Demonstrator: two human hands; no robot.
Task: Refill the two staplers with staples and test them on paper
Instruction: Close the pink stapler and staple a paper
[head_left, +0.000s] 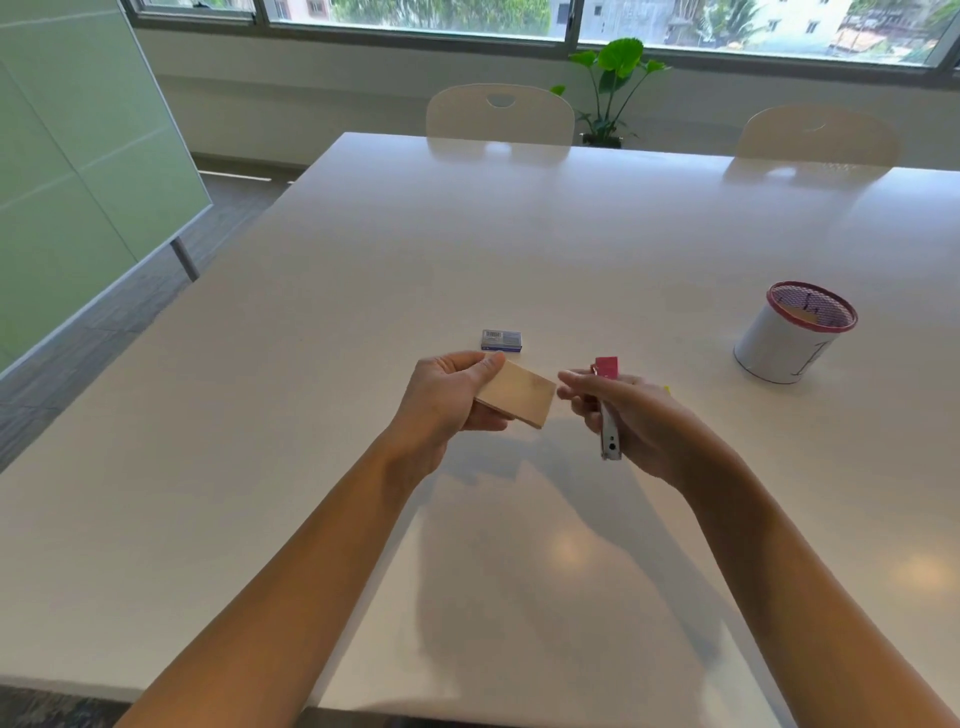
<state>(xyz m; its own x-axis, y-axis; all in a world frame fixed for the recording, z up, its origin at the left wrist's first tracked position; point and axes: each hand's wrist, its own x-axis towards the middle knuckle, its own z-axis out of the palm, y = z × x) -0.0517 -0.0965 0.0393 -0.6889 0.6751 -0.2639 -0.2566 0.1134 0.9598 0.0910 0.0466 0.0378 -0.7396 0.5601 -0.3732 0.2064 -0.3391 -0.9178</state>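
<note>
**Stapler nose and paper edge: alignment before the test press**

The left hand (447, 400) grips a small tan pad of paper (517, 393), thumb on top and fingers curled beneath, with the free edge of the pad pointing toward the other hand. The right hand (631, 415) is closed round a stapler (609, 410) with a pink top and a bright metal body. Both are held above the white table (519, 234), not resting on it.

Key relation: the stapler's long axis runs roughly away from the person, pink end far, metal end near, while the pad's free edge lies just to the left of it. A narrow gap separates the right fingertips from the pad's corner; the two objects are not touching. The right hand is the nearer one to the stapler's working end, so closing that gap appears to be a sideways move between the two hands.

Whether the stapler is open or already loaded cannot be determined. Judged from the grip, the step in hand is the paper test.

A small blue-and-white staple box (502, 340) lies on the table just beyond the left hand. A trace of yellow (666, 388) shows past the right hand; it cannot be identified. A mesh cup (795, 332) stands well off to the right.
</note>
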